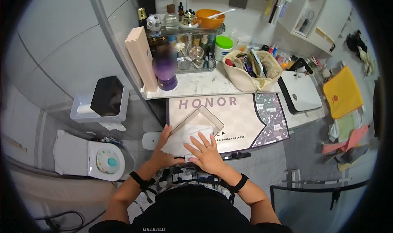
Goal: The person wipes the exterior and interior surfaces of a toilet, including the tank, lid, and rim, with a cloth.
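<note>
Both hands are on a white cloth [186,139] lying at the near edge of a printed mat [241,118] on the counter [200,84]; the right hand [206,149] lies flat on top, fingers spread wide and pressing down, gripping nothing, which looks meant to pin the cloth in place; the left hand [164,145] is at the cloth's left edge, fingers curled along the hem, whether pinching it or only steadying it cannot be told; the cloth overlaps the near corner of a shallow tray [200,119], set tilted on the mat, touching it; the mat probably serves as a clean working surface, since the counter behind is crowded; a pouch [249,75] stuffed with tools stands just behind the mat, open-topped, likely for easy reach; a tall beige box [142,57] and purple bottle [165,69] stand upright at the left end; a rack [192,30] above carries small bottles and an orange bowl [209,18]; a sink [303,91] sits to the right, a toilet [100,159] below left, well apart from the hands; black bands on both wrists.
</note>
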The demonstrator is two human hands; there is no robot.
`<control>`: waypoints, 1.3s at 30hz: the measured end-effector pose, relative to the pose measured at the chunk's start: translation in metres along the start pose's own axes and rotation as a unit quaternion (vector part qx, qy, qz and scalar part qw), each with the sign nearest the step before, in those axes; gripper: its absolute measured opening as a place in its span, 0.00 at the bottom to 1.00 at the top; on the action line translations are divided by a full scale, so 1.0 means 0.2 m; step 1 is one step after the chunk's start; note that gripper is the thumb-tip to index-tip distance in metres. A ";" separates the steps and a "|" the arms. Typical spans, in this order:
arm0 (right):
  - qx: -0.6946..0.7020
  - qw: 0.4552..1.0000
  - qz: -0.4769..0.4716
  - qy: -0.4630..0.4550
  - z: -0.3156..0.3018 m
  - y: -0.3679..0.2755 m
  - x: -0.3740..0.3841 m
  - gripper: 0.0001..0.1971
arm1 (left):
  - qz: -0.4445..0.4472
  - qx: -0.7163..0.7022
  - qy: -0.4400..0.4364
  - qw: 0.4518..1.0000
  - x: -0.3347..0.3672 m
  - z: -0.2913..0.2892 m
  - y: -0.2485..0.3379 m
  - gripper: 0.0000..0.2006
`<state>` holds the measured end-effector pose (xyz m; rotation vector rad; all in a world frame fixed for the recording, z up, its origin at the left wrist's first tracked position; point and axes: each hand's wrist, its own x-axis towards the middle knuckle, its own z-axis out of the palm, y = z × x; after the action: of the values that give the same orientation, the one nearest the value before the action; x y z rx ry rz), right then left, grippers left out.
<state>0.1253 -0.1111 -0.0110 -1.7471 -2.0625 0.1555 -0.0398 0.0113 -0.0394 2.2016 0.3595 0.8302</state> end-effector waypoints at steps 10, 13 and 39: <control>-0.071 0.993 0.086 0.028 -0.04 0.23 0.11 0.24 | -0.187 0.108 -0.030 0.976 -0.04 0.05 0.00 0.56; -0.054 0.989 0.130 0.045 -0.02 0.33 0.19 0.26 | -0.163 0.093 -0.019 0.982 -0.05 0.04 -0.02 0.55; -0.062 0.993 0.099 -0.014 0.02 0.22 0.39 0.29 | -0.292 0.026 -0.028 0.956 -0.03 0.02 0.01 0.51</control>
<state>0.1546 -0.0256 -0.0111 -2.0362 -1.9514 0.1136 -0.0414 0.0058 -0.0430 1.9915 0.9539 0.4333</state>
